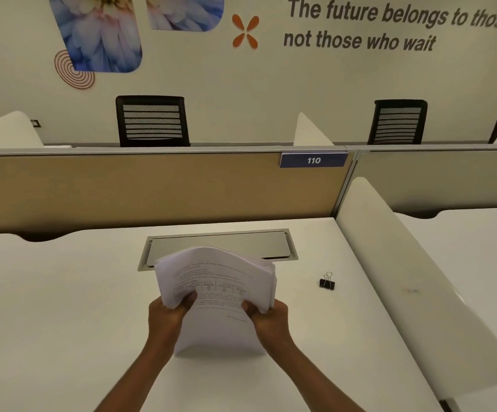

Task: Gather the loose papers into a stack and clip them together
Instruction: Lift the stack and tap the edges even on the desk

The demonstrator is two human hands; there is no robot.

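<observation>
A thick stack of white printed papers (216, 281) stands on its lower edge on the white desk (63, 292), bowed over at the top toward the far side. My left hand (168, 315) grips its left edge and my right hand (268, 318) grips its right edge, thumbs on the front sheet. A black binder clip (326, 281) with silver wire handles lies on the desk to the right of the stack, apart from both hands.
A grey cable flap (220, 243) is set into the desk just behind the papers. A tan partition (152, 188) with a "110" label closes the far side. A white curved divider (419, 281) bounds the desk on the right.
</observation>
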